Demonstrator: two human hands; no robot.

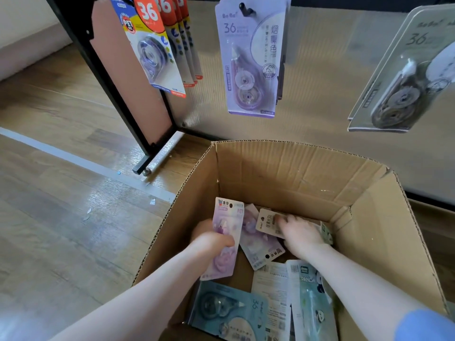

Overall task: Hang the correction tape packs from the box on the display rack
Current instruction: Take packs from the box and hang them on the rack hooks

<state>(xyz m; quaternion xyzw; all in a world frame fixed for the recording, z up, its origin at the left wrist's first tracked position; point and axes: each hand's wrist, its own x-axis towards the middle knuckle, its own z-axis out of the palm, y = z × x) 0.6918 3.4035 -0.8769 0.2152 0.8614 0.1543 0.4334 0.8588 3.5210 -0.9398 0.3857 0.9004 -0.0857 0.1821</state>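
- The box (305,178) is matt brown corrugated cardboard, its cut rim showing the fluting.
- The correction tape packs (251,70) are printed card under glossy clear plastic blisters.
- The display rack (110,77) has a matt black metal frame.
- The floor (61,148) is smooth wood-look planks with a soft sheen.

Both hands in the cardboard box (283,168), left hand (211,239) gripping a purple pack (225,232).

Box (283,168) open on top, walls all round; hanging packs (251,62) overhead; rack leg (145,153) left of box
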